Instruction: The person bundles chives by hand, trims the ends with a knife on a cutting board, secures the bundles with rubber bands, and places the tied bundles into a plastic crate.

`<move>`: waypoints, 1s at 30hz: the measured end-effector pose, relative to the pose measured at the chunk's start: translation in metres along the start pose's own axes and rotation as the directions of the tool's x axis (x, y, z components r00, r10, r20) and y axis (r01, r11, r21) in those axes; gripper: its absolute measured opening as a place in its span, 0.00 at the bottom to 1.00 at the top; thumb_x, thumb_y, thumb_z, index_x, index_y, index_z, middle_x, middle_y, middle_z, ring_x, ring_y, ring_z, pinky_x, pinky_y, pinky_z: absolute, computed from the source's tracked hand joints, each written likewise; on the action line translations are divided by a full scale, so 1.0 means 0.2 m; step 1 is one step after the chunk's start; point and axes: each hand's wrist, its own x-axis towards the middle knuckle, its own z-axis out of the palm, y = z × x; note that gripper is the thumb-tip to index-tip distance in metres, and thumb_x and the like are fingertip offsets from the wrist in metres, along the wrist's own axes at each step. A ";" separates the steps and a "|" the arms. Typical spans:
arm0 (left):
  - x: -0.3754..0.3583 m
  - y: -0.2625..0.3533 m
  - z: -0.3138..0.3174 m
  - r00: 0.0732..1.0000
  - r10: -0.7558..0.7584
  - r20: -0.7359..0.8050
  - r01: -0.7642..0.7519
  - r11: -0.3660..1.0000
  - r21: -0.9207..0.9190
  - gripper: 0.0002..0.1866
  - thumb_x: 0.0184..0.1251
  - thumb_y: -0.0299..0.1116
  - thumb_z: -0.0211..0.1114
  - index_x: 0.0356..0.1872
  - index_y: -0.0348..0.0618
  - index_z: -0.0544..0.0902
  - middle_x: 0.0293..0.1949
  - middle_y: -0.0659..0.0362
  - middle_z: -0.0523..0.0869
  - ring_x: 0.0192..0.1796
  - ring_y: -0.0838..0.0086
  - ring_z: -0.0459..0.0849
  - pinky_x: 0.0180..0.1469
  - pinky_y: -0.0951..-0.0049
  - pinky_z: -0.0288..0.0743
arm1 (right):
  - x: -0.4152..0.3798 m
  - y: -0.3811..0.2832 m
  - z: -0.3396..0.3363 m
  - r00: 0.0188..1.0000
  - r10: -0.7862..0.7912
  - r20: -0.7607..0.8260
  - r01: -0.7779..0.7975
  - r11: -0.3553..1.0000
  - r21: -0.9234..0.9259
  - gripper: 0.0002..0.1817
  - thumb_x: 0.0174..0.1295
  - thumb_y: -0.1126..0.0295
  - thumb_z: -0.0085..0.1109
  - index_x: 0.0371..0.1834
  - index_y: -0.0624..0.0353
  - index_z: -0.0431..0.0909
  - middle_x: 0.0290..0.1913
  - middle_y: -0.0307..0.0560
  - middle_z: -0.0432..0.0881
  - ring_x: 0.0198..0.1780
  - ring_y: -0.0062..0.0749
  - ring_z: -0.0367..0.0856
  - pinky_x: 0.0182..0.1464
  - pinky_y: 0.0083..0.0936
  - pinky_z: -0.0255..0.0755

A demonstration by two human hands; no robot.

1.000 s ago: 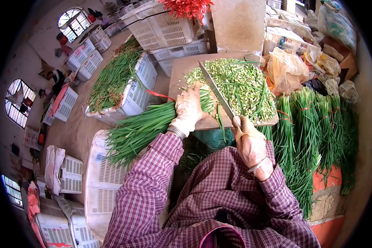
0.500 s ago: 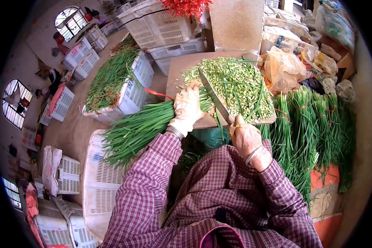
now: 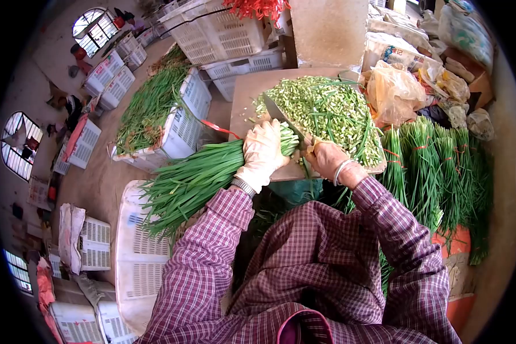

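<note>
My left hand [image 3: 262,152], in a pale glove, is closed over a bundle of long green stalks [image 3: 195,172] near their cut ends on the board. In my right hand [image 3: 328,159] is the handle of a large knife [image 3: 282,117]; its blade slants up and to the left, right beside the cut ends. Chopped green pieces [image 3: 327,114] are heaped over the cutting board [image 3: 243,94], behind and to the right of the knife. A red tie [image 3: 219,129] trails from the bundle on the left.
A white crate [image 3: 186,123] full of green stalks stands left of the board. Tied green bundles [image 3: 421,155] stand at the right, below plastic bags [image 3: 393,92]. An empty-looking white basket [image 3: 140,252] is at lower left. Stacked crates [image 3: 223,34] rise behind.
My right hand and the knife have moved up and to the left, toward the bundle's cut ends. My left hand has shifted slightly, still on the stalks.
</note>
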 end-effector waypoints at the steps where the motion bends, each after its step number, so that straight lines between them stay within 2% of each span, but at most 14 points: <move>1: 0.01 0.00 0.01 1.000 -0.024 0.021 0.024 1.000 0.000 0.40 0.34 0.46 0.81 0.52 0.42 0.74 0.43 0.50 0.82 0.47 0.55 0.84 0.49 0.58 0.80 | 0.01 0.02 0.02 1.000 -0.028 0.000 0.028 1.000 -0.002 0.13 0.71 0.62 0.47 0.43 0.62 0.75 0.32 0.64 0.82 0.38 0.62 0.83 0.43 0.50 0.77; 3: 0.03 -0.03 0.01 0.998 -0.025 0.049 0.024 1.000 0.018 0.42 0.33 0.47 0.82 0.54 0.43 0.74 0.44 0.49 0.82 0.47 0.55 0.84 0.49 0.58 0.80 | 0.01 0.00 0.07 0.990 -0.024 -0.141 0.028 0.999 0.027 0.13 0.72 0.62 0.47 0.42 0.62 0.75 0.32 0.64 0.83 0.37 0.62 0.83 0.43 0.50 0.77; 5: 0.04 -0.04 0.00 0.999 -0.028 0.036 0.028 1.000 -0.004 0.43 0.33 0.47 0.82 0.55 0.44 0.74 0.44 0.48 0.82 0.47 0.54 0.84 0.50 0.58 0.80 | -0.04 -0.02 0.06 0.989 -0.009 -0.147 0.010 1.000 0.005 0.14 0.73 0.62 0.47 0.43 0.62 0.76 0.30 0.64 0.83 0.37 0.60 0.84 0.42 0.49 0.78; 7: 0.05 -0.05 -0.01 0.999 -0.024 0.044 0.025 0.999 -0.024 0.43 0.33 0.47 0.82 0.55 0.44 0.74 0.44 0.48 0.82 0.47 0.54 0.84 0.50 0.58 0.80 | -0.16 0.00 0.01 0.997 -0.034 -0.067 0.034 0.999 -0.014 0.15 0.73 0.61 0.48 0.44 0.63 0.77 0.31 0.64 0.83 0.37 0.60 0.84 0.43 0.49 0.78; 9: 0.02 -0.03 0.00 0.998 -0.023 0.064 0.027 0.998 -0.051 0.43 0.33 0.47 0.81 0.55 0.44 0.73 0.45 0.48 0.82 0.48 0.54 0.84 0.50 0.58 0.80 | -0.26 -0.01 -0.03 0.996 0.085 0.036 -0.084 0.996 -0.036 0.17 0.73 0.59 0.48 0.45 0.63 0.78 0.33 0.63 0.84 0.39 0.59 0.84 0.44 0.49 0.78; 10: 0.01 -0.02 0.00 0.998 -0.029 0.061 0.031 0.999 -0.026 0.44 0.33 0.47 0.81 0.56 0.44 0.73 0.45 0.48 0.82 0.48 0.54 0.84 0.51 0.57 0.79 | -0.25 -0.04 -0.01 0.997 0.046 -0.053 -0.047 0.999 -0.006 0.17 0.72 0.59 0.53 0.41 0.66 0.75 0.32 0.63 0.82 0.36 0.60 0.82 0.41 0.47 0.76; 11: 0.02 -0.01 -0.01 0.998 -0.039 0.055 0.039 0.999 0.003 0.44 0.33 0.47 0.81 0.57 0.44 0.74 0.45 0.48 0.82 0.49 0.53 0.84 0.51 0.56 0.79 | -0.24 -0.07 -0.02 0.990 0.143 0.001 -0.143 0.988 -0.052 0.19 0.74 0.57 0.47 0.45 0.62 0.81 0.37 0.63 0.85 0.43 0.56 0.86 0.47 0.47 0.79; 15: 0.00 -0.02 0.01 0.999 0.012 -0.048 -0.015 0.998 -0.064 0.43 0.34 0.46 0.83 0.56 0.43 0.73 0.46 0.48 0.82 0.49 0.54 0.84 0.52 0.56 0.79 | 0.14 -0.03 0.30 0.945 0.182 -0.272 -0.190 0.982 -0.001 0.17 0.73 0.61 0.47 0.40 0.66 0.77 0.34 0.61 0.85 0.38 0.53 0.87 0.42 0.44 0.81; 19: 0.01 -0.05 -0.01 0.999 -0.051 0.019 0.053 0.993 -0.105 0.51 0.31 0.47 0.83 0.63 0.43 0.70 0.47 0.47 0.81 0.51 0.52 0.83 0.54 0.55 0.77 | 0.16 -0.06 0.17 0.972 0.119 -0.205 -0.174 0.946 -0.275 0.09 0.68 0.69 0.50 0.40 0.64 0.76 0.32 0.58 0.86 0.36 0.50 0.88 0.36 0.40 0.81; 22: 0.00 -0.06 0.00 0.999 -0.021 -0.024 0.019 0.997 -0.075 0.61 0.30 0.53 0.85 0.71 0.43 0.65 0.49 0.47 0.81 0.53 0.54 0.82 0.57 0.57 0.76 | 0.10 0.13 0.07 0.959 0.041 -0.281 -0.124 0.951 -0.284 0.06 0.67 0.72 0.51 0.40 0.62 0.75 0.30 0.56 0.85 0.35 0.47 0.88 0.34 0.39 0.80; 23: 0.01 -0.07 0.01 0.999 -0.034 0.018 0.035 0.997 -0.074 0.65 0.29 0.54 0.86 0.74 0.42 0.62 0.53 0.47 0.80 0.55 0.53 0.81 0.59 0.57 0.75 | 0.10 0.20 0.05 0.946 0.109 -0.305 -0.213 0.918 -0.334 0.07 0.67 0.70 0.53 0.39 0.60 0.80 0.32 0.52 0.87 0.35 0.41 0.89 0.34 0.34 0.81; 26: -0.03 -0.05 -0.07 0.998 -0.066 0.011 0.067 0.973 -0.222 0.64 0.33 0.48 0.85 0.76 0.42 0.60 0.61 0.45 0.77 0.64 0.53 0.76 0.67 0.59 0.70 | 0.09 0.29 0.03 0.951 0.118 -0.285 -0.234 0.878 -0.418 0.07 0.64 0.70 0.57 0.42 0.57 0.81 0.33 0.51 0.86 0.36 0.41 0.88 0.35 0.36 0.80; 28: -0.08 -0.07 -0.11 0.940 -0.006 -0.340 -0.194 0.812 -0.551 0.60 0.42 0.45 0.84 0.77 0.41 0.58 0.68 0.46 0.74 0.71 0.57 0.72 0.73 0.62 0.63 | 0.05 0.20 -0.01 0.928 0.097 -0.359 -0.257 0.864 -0.433 0.14 0.60 0.60 0.64 0.44 0.56 0.80 0.38 0.52 0.83 0.41 0.44 0.85 0.40 0.39 0.78; 30: -0.22 -0.06 -0.17 0.903 -0.126 -0.410 -0.211 0.702 -0.680 0.47 0.54 0.39 0.80 0.74 0.39 0.64 0.70 0.50 0.72 0.72 0.62 0.70 0.75 0.63 0.60 | 0.03 0.03 -0.14 0.910 0.029 -0.414 -0.214 0.888 -0.407 0.24 0.54 0.53 0.70 0.48 0.56 0.79 0.41 0.53 0.80 0.44 0.47 0.82 0.43 0.42 0.75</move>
